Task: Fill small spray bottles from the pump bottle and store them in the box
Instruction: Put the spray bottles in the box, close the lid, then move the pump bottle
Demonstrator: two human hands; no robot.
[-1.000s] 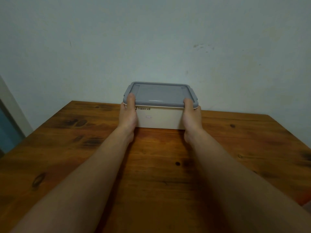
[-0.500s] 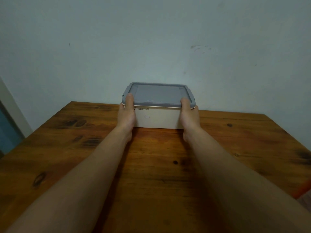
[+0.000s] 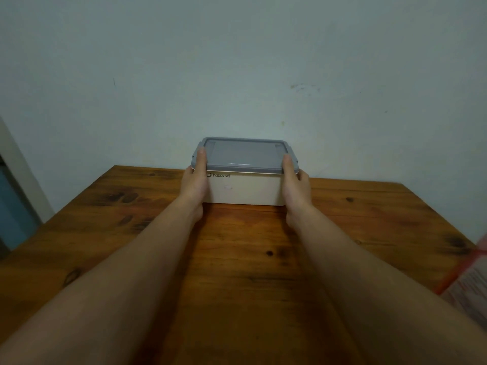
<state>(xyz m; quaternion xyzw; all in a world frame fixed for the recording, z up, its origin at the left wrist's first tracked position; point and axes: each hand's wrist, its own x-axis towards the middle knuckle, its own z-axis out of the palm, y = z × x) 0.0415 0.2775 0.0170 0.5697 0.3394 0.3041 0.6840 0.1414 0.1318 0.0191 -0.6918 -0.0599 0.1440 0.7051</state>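
Note:
A cream storage box (image 3: 245,189) with a grey lid (image 3: 243,155) stands at the far edge of the wooden table (image 3: 237,259), close to the wall. The lid is on the box. My left hand (image 3: 196,180) grips the box's left end, thumb on the lid's corner. My right hand (image 3: 293,183) grips the right end the same way. No spray bottles or pump bottle are visible; the box's inside is hidden.
A pale wall (image 3: 237,75) rises right behind the box. A door frame (image 3: 18,167) shows at the left. Something red and pink (image 3: 471,280) sits off the table's right edge.
Both hands stay on the box's ends. The box and hands have shifted very slightly toward the wall; little else differs.

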